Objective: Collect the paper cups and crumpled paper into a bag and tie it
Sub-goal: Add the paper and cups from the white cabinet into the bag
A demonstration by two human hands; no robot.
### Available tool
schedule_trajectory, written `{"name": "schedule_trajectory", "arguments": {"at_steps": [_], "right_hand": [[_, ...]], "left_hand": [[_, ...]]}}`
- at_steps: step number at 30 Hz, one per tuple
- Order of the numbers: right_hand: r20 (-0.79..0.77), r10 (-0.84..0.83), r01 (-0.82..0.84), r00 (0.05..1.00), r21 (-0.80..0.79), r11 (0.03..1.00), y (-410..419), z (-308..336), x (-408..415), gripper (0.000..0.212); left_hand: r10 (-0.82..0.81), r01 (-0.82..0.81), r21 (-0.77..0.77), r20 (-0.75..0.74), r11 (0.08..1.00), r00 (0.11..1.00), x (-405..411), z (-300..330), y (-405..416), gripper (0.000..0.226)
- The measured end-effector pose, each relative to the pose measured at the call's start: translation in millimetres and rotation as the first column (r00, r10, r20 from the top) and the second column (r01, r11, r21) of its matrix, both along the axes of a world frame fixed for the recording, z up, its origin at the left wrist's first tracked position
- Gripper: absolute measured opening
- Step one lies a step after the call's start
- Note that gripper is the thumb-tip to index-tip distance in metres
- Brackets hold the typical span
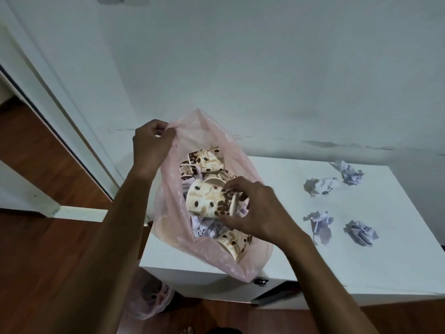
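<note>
Pinching the pink bag point(168, 189) rim, the left hand point(150, 143) holds it open at the cabinet's point(277, 268) left edge; the right hand point(252, 210) grips a paper cup point(207, 201) over it.

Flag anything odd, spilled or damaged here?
Nothing spilled. The wall has dark scuff marks just above the white cabinet. Four crumpled paper balls lie loose on its top, outside the pink bag; that's pending work.

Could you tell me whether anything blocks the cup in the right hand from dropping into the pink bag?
Nothing visible does. The left hand holds the pink bag open by its rim, and the right hand already holds the paper cup within the mouth, above the cups and paper inside.
</note>
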State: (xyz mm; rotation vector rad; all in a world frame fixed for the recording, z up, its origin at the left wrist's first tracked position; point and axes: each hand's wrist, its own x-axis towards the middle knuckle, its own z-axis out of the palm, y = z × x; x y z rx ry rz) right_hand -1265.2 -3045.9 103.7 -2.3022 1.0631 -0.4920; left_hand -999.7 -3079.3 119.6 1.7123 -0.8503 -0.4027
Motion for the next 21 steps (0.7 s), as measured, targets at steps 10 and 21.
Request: {"name": "schedule_trajectory", "arguments": {"at_steps": [10,21], "right_hand": [[-0.175,-0.527,0.535,0.832,-0.004,0.845,-13,-46,-25,0.071],[0.233,-0.687,0.689,0.688,0.09,0.72,-85,21,-40,0.013]], "left_hand": [[0.0,0.0,-0.001,0.006,1.0,1.0,-4,0,-2,0.012],[0.03,-0.03,-0.002,0.006,1.0,1.0,1,4,-18,0.01]]}}
